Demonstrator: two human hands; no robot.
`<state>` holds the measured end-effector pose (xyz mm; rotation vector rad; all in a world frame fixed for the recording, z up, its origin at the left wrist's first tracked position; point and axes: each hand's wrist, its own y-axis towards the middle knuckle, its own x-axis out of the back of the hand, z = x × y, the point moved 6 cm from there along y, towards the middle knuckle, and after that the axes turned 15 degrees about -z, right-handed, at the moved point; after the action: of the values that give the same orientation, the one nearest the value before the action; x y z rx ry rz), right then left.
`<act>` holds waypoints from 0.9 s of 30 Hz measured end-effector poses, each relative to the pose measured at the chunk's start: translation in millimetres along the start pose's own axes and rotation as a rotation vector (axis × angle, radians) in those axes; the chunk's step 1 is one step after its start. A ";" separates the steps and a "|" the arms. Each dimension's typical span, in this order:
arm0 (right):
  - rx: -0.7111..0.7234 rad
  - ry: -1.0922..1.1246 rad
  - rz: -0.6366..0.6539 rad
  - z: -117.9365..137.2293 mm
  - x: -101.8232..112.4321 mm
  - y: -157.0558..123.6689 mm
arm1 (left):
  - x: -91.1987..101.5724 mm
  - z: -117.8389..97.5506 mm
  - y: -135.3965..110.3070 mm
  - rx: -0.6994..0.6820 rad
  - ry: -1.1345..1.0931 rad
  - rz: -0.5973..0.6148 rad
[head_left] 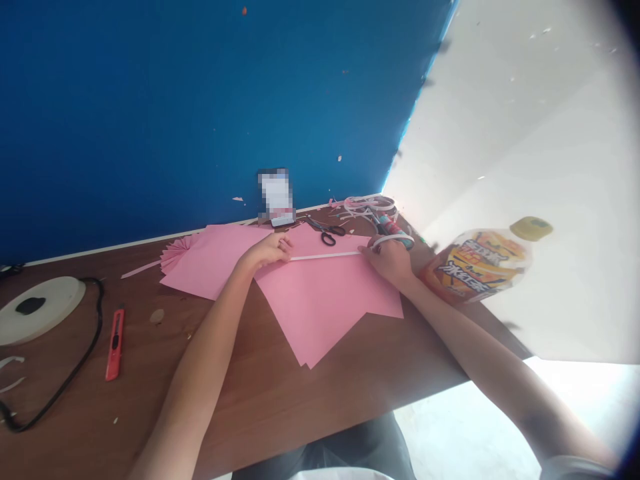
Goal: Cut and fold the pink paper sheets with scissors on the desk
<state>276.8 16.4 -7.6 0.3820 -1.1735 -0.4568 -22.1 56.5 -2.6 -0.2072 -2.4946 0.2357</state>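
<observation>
A narrow strip of white tape (325,256) is stretched straight across a pink paper sheet (320,300). My left hand (270,251) pinches the strip's left end, its fingers at the paper. At the other end my right hand (389,261) is closed on the tape, with the white ring of the tape roll (400,238) showing above its knuckles. Under the strip, pink sheets overlap with corners pointing towards me. More pink paper (210,257) lies left of my left hand, and its far left end is folded into a pleated fan (175,253).
Black-handled scissors (327,233) lie behind the strip. A phone (277,198) leans on the blue wall. A red box cutter (115,343), a black cable (95,333) and a pale round object (43,310) are at left. A large drink bottle (480,263) stands at right, near tangled strips (367,205).
</observation>
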 end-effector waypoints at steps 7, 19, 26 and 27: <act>-0.039 0.015 0.005 -1.3 1.6 1.6 | -1.6 -2.1 3.1 -0.059 0.001 -0.047; 0.058 -0.098 0.010 2.8 0.1 -0.8 | 0.2 -1.2 1.9 -0.037 0.036 -0.063; 0.044 -0.095 0.005 2.5 0.6 -0.3 | 4.7 2.5 4.5 -0.026 0.039 -0.050; 0.041 -0.096 0.003 2.9 1.0 -0.3 | 6.1 4.9 6.5 -0.029 0.037 -0.045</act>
<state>274.4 15.4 -5.9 0.3970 -1.2782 -0.4537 -29.3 63.5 -4.4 -0.1663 -2.4643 0.1752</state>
